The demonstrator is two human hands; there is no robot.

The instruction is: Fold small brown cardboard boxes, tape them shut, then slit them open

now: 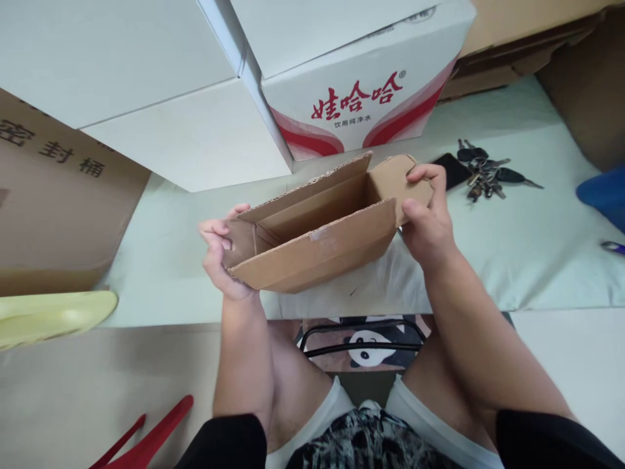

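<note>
A narrow brown cardboard box [317, 251] is held up between my two hands, its top flaps standing open. The part of its inside that shows is bare cardboard. My left hand [222, 257] grips the left end flap, fingers bent around its edge. At the other end, my right hand [427, 212] pinches the right end flap between thumb and fingers. A strip of clear tape sticks to the near long flap. The underside of the box is hidden.
A pale green cloth-covered surface [161, 260] lies below. Behind stand a white-and-red carton [361, 98] and a white box [195, 130]. Keys [483, 169] and a black phone [450, 170] lie right. A large carton [53, 195] and yellow object [58, 316] are left, a blue object [605, 195] far right.
</note>
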